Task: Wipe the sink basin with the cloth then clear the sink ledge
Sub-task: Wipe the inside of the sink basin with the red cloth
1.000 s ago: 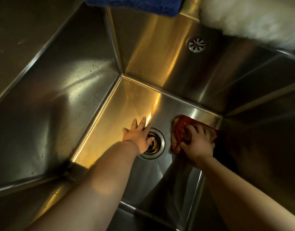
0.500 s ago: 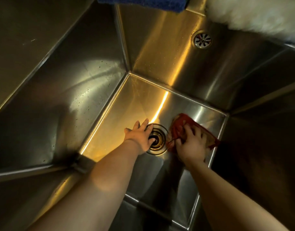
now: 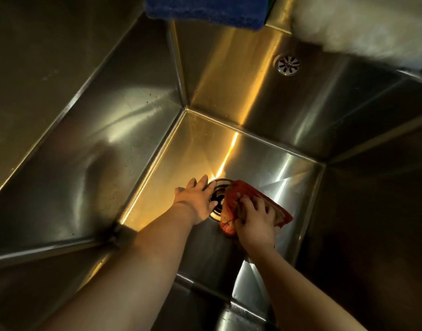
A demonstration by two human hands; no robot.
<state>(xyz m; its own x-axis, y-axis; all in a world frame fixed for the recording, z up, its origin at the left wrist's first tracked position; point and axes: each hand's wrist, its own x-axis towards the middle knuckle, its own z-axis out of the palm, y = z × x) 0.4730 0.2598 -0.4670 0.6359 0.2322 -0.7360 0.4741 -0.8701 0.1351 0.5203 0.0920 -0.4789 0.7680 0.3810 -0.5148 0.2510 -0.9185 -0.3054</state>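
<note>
From the head camera, looking steeply down, the steel sink basin (image 3: 253, 158) fills nearly the whole view. Its walls slope in to a flat floor streaked with yellow light. Both bare forearms reach in from the bottom edge to the middle of that floor.

The cloth (image 3: 249, 192), red and bunched, lies on the basin floor on the right side of the round drain (image 3: 217, 199). Its left edge covers part of the drain's rim. The right hand (image 3: 255, 220) rests on top of it; its grip is closed on the cloth, with bent fingers dug into the folds and the palm pressing it down. A red corner sticks out to the right of the hand.

The left hand (image 3: 198, 201) lies on the left side of the drain. Its grip is wide and holds nothing: the fingers are straight and slightly spread, and the fingertips lie on the drain's metal ring. The two hands are close together, with the dark drain opening between them.

High on the far wall sits a small round overflow grille (image 3: 287, 65). Above it, along the sink ledge (image 3: 280, 13) at the top of the view, a blue towel (image 3: 205, 8) hangs over the rim on the left. A white fluffy thing (image 3: 360, 25) lies on the right, blurred, so I cannot tell what it is.
</note>
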